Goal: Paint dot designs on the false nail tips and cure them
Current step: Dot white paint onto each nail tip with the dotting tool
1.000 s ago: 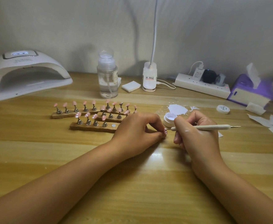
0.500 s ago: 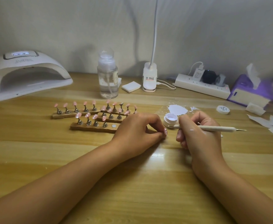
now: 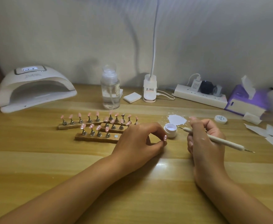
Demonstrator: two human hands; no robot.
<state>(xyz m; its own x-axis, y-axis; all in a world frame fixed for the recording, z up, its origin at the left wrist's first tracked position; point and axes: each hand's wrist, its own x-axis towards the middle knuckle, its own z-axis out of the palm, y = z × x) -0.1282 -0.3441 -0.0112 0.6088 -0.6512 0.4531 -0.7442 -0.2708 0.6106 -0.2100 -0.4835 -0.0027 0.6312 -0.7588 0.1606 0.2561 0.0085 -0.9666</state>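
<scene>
My left hand [image 3: 137, 143] rests on the table and pinches a small stand with a pink nail tip [image 3: 165, 137] that carries white dots. My right hand [image 3: 203, 139] grips a white dotting pen [image 3: 221, 141], whose front tip points at the rim of a small open jar of white gel [image 3: 170, 130]. Several pink nail tips [image 3: 90, 126] stand on metal pegs in wooden holders [image 3: 98, 137] left of my left hand. A white curing lamp [image 3: 33, 88] sits at the back left, its display lit.
A clear pump bottle [image 3: 110, 91], a white pad [image 3: 132, 97] and a clip lamp base [image 3: 149, 89] stand at the back. A power strip [image 3: 199, 96], a purple tissue box [image 3: 246, 101], a jar lid [image 3: 220, 119] and paper scraps [image 3: 271, 135] lie on the right.
My right hand has drawn the pen away from the held nail tip and swung its front end up and back to the gel jar. My left hand has stayed still.
</scene>
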